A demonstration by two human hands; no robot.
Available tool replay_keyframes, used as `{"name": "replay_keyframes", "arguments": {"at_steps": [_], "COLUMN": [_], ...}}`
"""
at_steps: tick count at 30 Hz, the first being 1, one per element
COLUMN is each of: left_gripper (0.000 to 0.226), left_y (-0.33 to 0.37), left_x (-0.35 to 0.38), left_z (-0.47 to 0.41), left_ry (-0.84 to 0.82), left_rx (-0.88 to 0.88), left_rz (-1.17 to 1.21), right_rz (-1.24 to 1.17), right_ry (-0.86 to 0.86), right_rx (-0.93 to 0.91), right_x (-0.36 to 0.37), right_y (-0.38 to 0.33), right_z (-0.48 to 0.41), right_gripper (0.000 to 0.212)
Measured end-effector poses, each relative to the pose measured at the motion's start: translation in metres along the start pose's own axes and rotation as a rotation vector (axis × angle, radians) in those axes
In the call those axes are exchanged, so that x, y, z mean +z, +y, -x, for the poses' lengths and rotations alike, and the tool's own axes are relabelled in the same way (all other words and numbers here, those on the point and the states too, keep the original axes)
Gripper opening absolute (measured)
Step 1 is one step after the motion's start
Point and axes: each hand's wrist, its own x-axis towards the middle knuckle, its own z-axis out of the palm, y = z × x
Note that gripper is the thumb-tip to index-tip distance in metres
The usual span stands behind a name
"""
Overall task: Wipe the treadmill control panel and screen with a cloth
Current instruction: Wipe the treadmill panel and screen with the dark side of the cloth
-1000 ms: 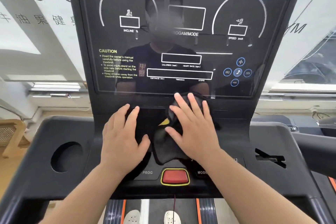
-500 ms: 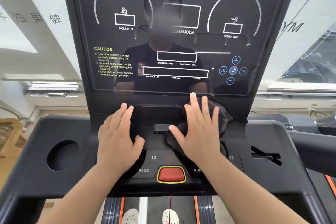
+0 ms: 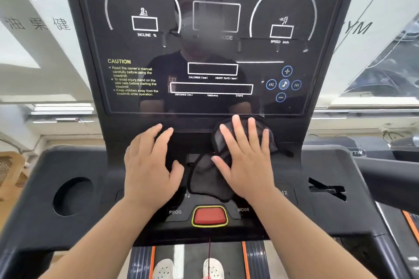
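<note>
The black treadmill console (image 3: 90, 165) fills most of the view. Its glossy screen (image 3: 260, 18) stands tilted in the upper half, from 10 to 2 o'clock. It bears white dial arcs and the labels INCLINE and SPEED. A yellow CAUTION block sits at the screen's 8 o'clock and a cluster of blue round icons at its 4 o'clock. A person in a dark shirt is reflected in the glass.

Below the screen, at the centre of the view, lies the sloping control panel (image 3: 195, 140), printed PROG and MODE near its lower edge.

The left hand (image 3: 147, 170) rests flat on the panel at 9 o'clock from the panel's middle, fingers straight and together, grasping nothing.

The right hand (image 3: 247, 165) lies at 3 o'clock from the middle, released, with fingers spread and straight. It presses a dark grey cloth (image 3: 208, 176) against the panel.

The cloth's top edge touches the lower border of the screen beyond the fingertips. A crumpled fold spills out at the hand's 8 o'clock, into the gap between the two hands.

A round cup recess (image 3: 72, 196) is sunk in the console at 8 o'clock of the view, well apart from the hands.

A red stop button (image 3: 209, 215) with a yellow rim sits at 6 o'clock from the cloth, just below it.

Two white shoes (image 3: 164, 268) stand on the running belt (image 3: 181, 253) at the bottom edge.
</note>
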Motion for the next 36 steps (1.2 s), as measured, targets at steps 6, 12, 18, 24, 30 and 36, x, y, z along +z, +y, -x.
{"name": "replay_keyframes", "arguments": {"at_steps": [6,12,18,24,30,36], "left_gripper": [0.065,0.065,0.064,0.064,0.065,0.067], "left_y": [0.034,0.059,0.067,0.075,0.074,0.071], "left_x": [0.009,0.003,-0.011,-0.014,-0.008,-0.016], "left_z": [-0.025,-0.063,-0.093,-0.106,-0.102,-0.104], "left_ry": [0.021,0.049,0.057,0.04,0.067,0.015], "left_rx": [0.128,0.147,0.091,0.065,0.05,0.051], "left_rz": [-0.049,-0.153,-0.218,-0.264,-0.232,-0.238], "right_rz": [-0.012,-0.061,0.026,0.126,0.271,0.416], "right_ry": [0.036,0.154,0.277,0.348,0.337,0.253], "right_rx": [0.174,0.311,0.136,-0.024,-0.491,-0.924], "right_x": [-0.01,-0.037,-0.078,-0.132,-0.1,-0.077], "right_y": [0.061,0.078,0.106,0.11,0.108,0.16], "right_z": [-0.016,-0.071,-0.128,-0.193,-0.163,-0.137], "right_gripper": [0.085,0.094,0.092,0.09,0.087,0.084]}}
